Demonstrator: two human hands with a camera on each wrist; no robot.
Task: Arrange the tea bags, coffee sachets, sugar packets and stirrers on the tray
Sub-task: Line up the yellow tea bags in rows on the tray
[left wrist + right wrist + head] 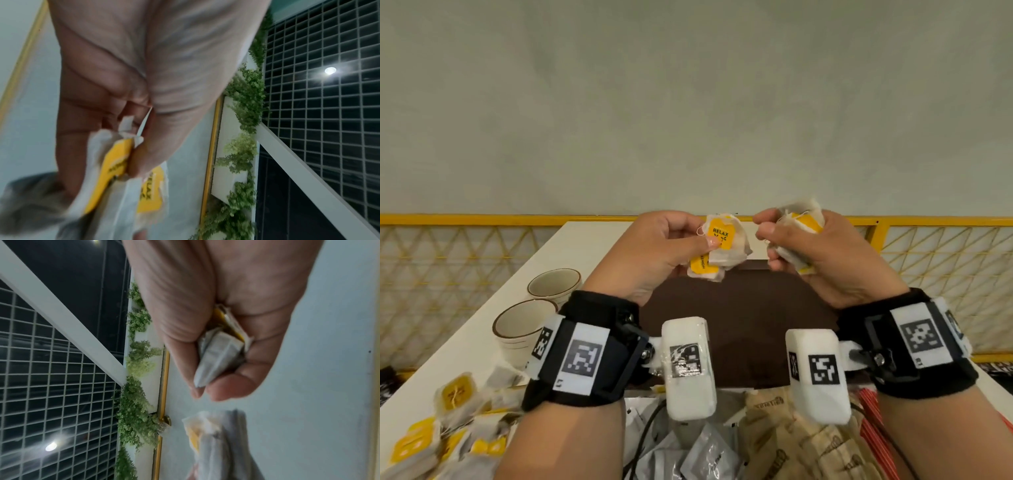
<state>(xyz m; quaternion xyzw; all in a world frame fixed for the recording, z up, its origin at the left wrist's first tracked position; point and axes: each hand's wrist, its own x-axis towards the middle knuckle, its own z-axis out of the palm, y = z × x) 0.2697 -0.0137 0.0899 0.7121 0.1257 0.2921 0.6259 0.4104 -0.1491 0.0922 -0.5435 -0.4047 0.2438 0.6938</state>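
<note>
Both hands' fingers [765, 229] curl round tea bags [717, 248].

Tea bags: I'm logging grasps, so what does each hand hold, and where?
Left hand pinches a few tea bags, thumb on a yellow tag. Right hand clutches a bunch of tea bags in curled fingers.

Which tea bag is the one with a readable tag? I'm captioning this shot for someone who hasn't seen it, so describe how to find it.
Start at the dark brown tray on the white table; both hands are raised above its far edge, each holding tea bags. Look to the left hand. Its thumb pins the front tea bag, the only one whose yellow tag faces the camera and reads RELAX.
</note>
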